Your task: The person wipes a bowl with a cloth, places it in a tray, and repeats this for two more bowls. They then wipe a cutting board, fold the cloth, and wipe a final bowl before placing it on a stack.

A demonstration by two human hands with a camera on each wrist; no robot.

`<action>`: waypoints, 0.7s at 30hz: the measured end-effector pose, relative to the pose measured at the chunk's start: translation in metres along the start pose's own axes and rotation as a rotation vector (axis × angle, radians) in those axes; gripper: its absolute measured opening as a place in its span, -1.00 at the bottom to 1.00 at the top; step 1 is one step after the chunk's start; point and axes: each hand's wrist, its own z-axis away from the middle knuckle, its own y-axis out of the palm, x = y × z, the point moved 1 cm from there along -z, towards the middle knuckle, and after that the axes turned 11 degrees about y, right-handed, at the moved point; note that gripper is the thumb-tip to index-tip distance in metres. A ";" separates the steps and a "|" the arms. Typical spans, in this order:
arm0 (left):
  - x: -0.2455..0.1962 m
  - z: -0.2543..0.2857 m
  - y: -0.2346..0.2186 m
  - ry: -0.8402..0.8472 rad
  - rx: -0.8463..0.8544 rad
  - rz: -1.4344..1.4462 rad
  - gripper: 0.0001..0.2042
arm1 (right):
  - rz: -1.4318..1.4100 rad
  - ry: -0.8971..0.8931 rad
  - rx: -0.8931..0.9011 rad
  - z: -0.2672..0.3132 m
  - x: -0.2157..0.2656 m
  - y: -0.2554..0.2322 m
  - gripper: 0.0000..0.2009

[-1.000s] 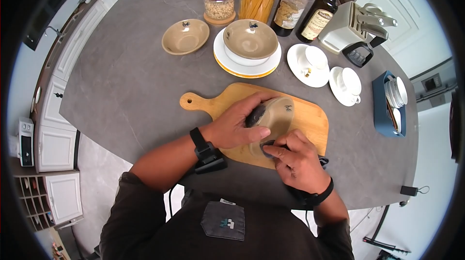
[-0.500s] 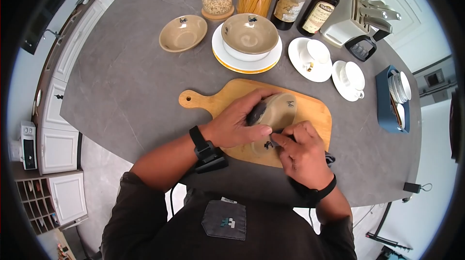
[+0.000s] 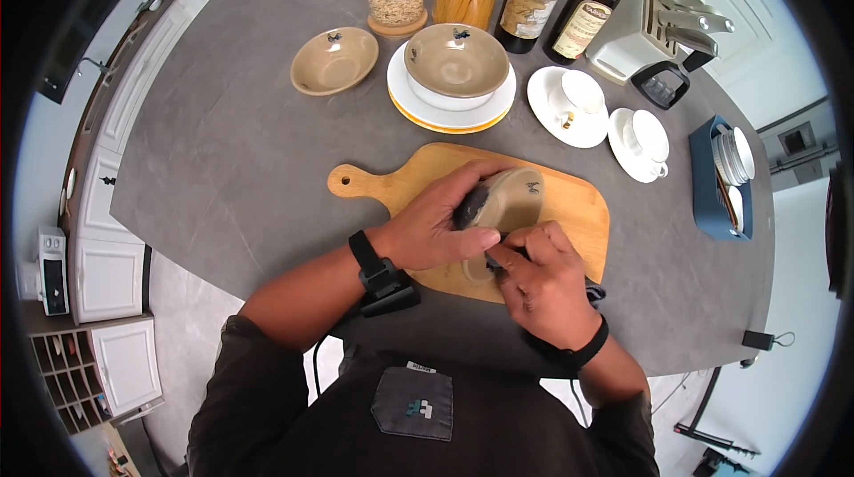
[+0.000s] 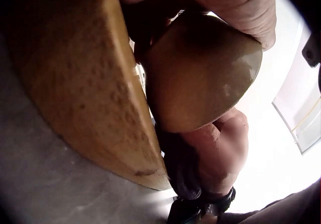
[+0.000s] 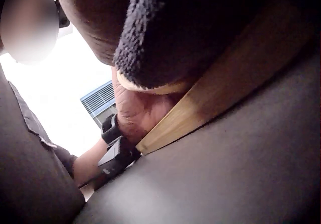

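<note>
My left hand grips a beige bowl tipped on its side over the wooden cutting board, thumb at the near rim. A small dark rooster print shows inside the bowl. The right hand pinches a dark fuzzy cloth and presses it to the bowl's near side. From the left wrist, the bowl's smooth outside fills the middle, with the cloth's loose end hanging below the right hand. More dark cloth lies between the left fingers and the bowl.
Beyond the board stand a beige bowl, stacked plates topped by another bowl, and two white cups on saucers. Farther back are an oat jar, spaghetti, two bottles and a knife block. A blue bin holds dishes at right.
The right hand with the cloth shifts up along the bowl's near side, then slightly back left. The left hand keeps its grip on the bowl, which stays nearly in place.
</note>
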 end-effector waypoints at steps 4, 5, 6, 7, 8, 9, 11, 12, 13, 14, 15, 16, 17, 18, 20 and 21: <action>0.004 0.002 -0.003 0.002 0.018 -0.017 -0.03 | -0.146 -0.089 0.061 -0.001 0.002 0.003 -0.56; 0.004 0.001 -0.002 -0.002 0.016 -0.008 -0.03 | -0.161 -0.103 0.073 -0.002 0.001 0.003 -0.55; 0.004 0.001 -0.002 -0.008 0.015 0.001 -0.02 | -0.163 -0.107 0.075 -0.003 0.001 0.002 -0.55; 0.003 0.001 -0.001 -0.010 0.011 0.002 -0.02 | -0.076 -0.096 0.044 -0.004 -0.001 0.002 -0.55; 0.003 0.001 0.000 0.034 -0.019 -0.014 -0.11 | 0.013 -0.083 0.013 -0.003 -0.001 0.000 -0.55; 0.003 0.000 0.002 0.080 -0.048 -0.030 -0.20 | 0.013 -0.081 0.016 -0.003 -0.001 -0.001 -0.55; 0.005 0.000 0.003 0.092 -0.056 -0.039 -0.20 | 0.140 -0.038 -0.027 -0.006 0.000 -0.004 -0.58; 0.005 0.000 0.003 0.103 -0.063 -0.049 -0.20 | 0.140 -0.039 -0.028 -0.006 0.001 -0.004 -0.58; 0.005 0.000 0.002 0.104 -0.062 -0.050 -0.20 | 0.052 -0.061 0.017 -0.005 0.001 -0.003 -0.59; 0.004 0.001 0.001 0.090 -0.050 -0.033 -0.21 | -0.035 -0.083 0.062 -0.005 0.001 -0.003 -0.61; 0.004 0.001 0.000 0.075 -0.040 -0.016 -0.21 | -0.034 -0.084 0.061 -0.004 0.001 -0.003 -0.61; 0.004 0.001 -0.001 0.076 -0.040 -0.019 -0.21 | -0.071 -0.092 0.082 -0.003 0.002 -0.003 -0.62; 0.005 0.001 -0.001 0.073 -0.032 -0.034 -0.21 | -0.108 -0.101 0.103 -0.003 0.002 -0.003 -0.63; 0.004 0.001 -0.001 0.070 -0.024 -0.049 -0.21 | -0.108 -0.102 0.102 -0.004 0.000 -0.002 -0.63; 0.000 -0.001 0.001 0.072 -0.038 -0.049 -0.20 | 0.067 -0.099 0.023 -0.004 -0.006 -0.002 -0.66; -0.001 -0.001 0.002 0.073 -0.052 -0.050 -0.20 | 0.067 -0.098 0.024 -0.006 -0.008 -0.003 -0.66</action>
